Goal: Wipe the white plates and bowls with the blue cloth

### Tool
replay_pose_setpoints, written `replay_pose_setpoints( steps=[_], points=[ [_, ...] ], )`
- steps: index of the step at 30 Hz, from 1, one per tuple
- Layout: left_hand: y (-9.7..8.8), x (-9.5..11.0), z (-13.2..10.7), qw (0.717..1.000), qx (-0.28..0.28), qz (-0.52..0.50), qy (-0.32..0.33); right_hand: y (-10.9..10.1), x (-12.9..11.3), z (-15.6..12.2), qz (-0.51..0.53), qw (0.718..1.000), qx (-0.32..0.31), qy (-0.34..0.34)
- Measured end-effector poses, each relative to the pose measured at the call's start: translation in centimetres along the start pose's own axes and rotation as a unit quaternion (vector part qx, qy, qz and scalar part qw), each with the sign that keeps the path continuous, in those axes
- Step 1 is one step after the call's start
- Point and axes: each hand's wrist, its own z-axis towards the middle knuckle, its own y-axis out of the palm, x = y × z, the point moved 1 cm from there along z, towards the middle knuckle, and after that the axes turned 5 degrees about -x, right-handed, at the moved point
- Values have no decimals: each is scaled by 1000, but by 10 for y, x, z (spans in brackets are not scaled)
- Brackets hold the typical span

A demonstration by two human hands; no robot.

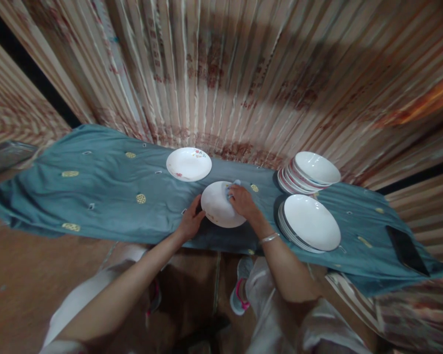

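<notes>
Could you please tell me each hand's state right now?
Left hand: holding the dish by its edge.
Right hand: holding a bluish cloth against the dish.

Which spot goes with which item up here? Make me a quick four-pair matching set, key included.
1. floral plate
2. blue cloth
3. bowl stack
4. black phone

A. just behind the stacked plates
B. beyond the white dish, to its left
C. toward the table's right end
D. under the right hand

Pairs: 1-B, 2-D, 3-A, 4-C
</notes>
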Motion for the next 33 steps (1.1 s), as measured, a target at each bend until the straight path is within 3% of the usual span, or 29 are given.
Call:
replay_pose_setpoints(
  steps=[7, 16, 23, 33],
  points=[
    [0, -1, 0, 1000, -5, -3, -8, -2, -12, 8, 28, 1000, -3, 13],
    [2, 4, -1, 1000, -9, -4, -15, 11, -28, 21, 68, 996, 1, -54],
    [2, 8, -1, 1000, -1, 2, -17, 8, -42, 16, 101, 992, 7, -73],
    [2, 5, -2, 999, -1, -28, -25, 11, -59, 9, 123, 985, -37, -114]
  ],
)
